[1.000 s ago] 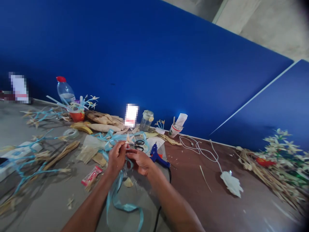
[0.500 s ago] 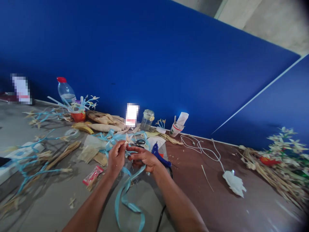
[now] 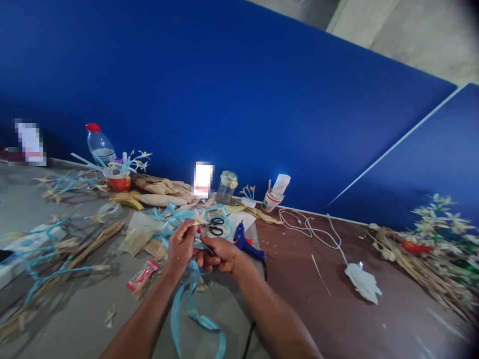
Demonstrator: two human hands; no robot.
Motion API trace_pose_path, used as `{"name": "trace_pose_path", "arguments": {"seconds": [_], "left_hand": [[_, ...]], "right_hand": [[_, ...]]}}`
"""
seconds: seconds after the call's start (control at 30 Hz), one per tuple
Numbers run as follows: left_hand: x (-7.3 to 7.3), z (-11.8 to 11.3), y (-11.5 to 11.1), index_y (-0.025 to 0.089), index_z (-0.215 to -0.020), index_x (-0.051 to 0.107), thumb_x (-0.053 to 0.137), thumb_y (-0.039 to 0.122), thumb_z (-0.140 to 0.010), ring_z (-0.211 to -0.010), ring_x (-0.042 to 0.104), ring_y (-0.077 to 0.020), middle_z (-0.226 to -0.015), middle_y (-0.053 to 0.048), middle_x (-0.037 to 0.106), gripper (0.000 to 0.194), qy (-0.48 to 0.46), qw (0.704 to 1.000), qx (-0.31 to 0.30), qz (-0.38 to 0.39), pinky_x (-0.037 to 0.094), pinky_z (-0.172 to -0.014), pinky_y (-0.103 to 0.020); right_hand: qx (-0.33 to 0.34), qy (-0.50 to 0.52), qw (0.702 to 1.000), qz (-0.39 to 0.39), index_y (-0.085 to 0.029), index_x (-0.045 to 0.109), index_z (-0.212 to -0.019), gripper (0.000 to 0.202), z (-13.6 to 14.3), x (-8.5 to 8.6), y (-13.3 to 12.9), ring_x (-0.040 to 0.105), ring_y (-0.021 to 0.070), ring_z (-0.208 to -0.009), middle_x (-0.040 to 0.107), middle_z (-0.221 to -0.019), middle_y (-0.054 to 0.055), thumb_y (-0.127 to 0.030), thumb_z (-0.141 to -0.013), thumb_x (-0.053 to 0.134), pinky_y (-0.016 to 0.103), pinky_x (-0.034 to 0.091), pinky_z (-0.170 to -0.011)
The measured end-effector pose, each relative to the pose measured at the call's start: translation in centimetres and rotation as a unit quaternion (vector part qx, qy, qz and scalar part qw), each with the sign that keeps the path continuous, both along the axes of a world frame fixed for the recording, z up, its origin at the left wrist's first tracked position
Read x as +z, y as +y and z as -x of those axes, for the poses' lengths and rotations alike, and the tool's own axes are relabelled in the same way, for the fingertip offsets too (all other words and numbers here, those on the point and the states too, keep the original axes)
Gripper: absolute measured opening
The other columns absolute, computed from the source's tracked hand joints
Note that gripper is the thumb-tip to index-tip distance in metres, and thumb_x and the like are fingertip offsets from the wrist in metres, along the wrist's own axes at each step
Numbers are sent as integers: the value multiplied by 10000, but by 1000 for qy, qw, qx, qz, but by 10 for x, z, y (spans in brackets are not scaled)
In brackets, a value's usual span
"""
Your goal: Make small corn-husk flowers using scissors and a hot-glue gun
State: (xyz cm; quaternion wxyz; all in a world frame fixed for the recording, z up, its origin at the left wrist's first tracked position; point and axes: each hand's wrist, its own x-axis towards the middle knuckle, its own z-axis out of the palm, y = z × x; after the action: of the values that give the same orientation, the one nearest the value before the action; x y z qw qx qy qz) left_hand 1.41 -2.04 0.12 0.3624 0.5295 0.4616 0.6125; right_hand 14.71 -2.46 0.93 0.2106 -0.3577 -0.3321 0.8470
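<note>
The two hands are close together above the tabletop [image 3: 299,304], near the middle of the view. The left hand [image 3: 181,245] is closed, and between its thumb and finger it pinches a small pale flower [image 3: 199,218], whose petals point upward above the fingertips. The right hand [image 3: 221,253] is just beside it, with the fingers curled on a light blue ribbon [image 3: 205,323]. This ribbon hangs below the hands and its lower part makes a loose bend toward the bottom edge. I cannot tell exactly how the ribbon meets the flower, because the fingers cover this place.

Behind the hands lie a pair of scissors [image 3: 216,227] with black handles and some ribbon loops [image 3: 170,212]. To the right of the scissors is a blue glue gun [image 3: 245,242], near the right wrist. On the left side there is a pink wrapper [image 3: 142,274], and farther left, several blue-wrapped stems [image 3: 60,271] with pale tips. Along the blue partition [image 3: 239,99] stand a clear jar [image 3: 226,188], a white cup [image 3: 272,201] with paper in it, and a bottle [image 3: 100,147] with a red cap.
</note>
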Motion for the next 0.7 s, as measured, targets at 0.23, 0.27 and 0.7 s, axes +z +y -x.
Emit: {"name": "trace_pose_path", "arguments": {"seconds": [0.23, 0.27, 0.7], "left_hand": [[5, 3, 2, 183, -791, 636, 629, 389, -750, -559, 520, -111, -667, 10, 612, 210, -110, 992, -24, 53, 420, -500, -230], [5, 4, 3, 182, -795, 635, 643, 392, -736, -547, 516, -108, -662, 11, 616, 219, -128, 990, -26, 62, 408, -484, -227], [4, -2, 4, 152, -776, 649, 693, 466, -667, -472, 434, -82, -582, 6, 608, 336, -132, 980, -102, 110, 337, -464, -219]], "right_hand": [[-85, 32, 988, -125, -144, 574, -672, 313, -2, 15, -9, 375, 27, -337, 601, -505, -44, -386, -633, 769, 195, 384, -473], [-117, 24, 982, -144, -148, 579, -679, 314, -1, 20, -10, 438, 42, -389, 614, -551, -37, -375, -603, 783, 197, 382, -486], [-313, -153, 873, -342, -173, 610, -708, 95, -1, 33, -9, 367, 74, -487, 452, -515, -72, -204, -630, 567, 211, 289, -509]]}}
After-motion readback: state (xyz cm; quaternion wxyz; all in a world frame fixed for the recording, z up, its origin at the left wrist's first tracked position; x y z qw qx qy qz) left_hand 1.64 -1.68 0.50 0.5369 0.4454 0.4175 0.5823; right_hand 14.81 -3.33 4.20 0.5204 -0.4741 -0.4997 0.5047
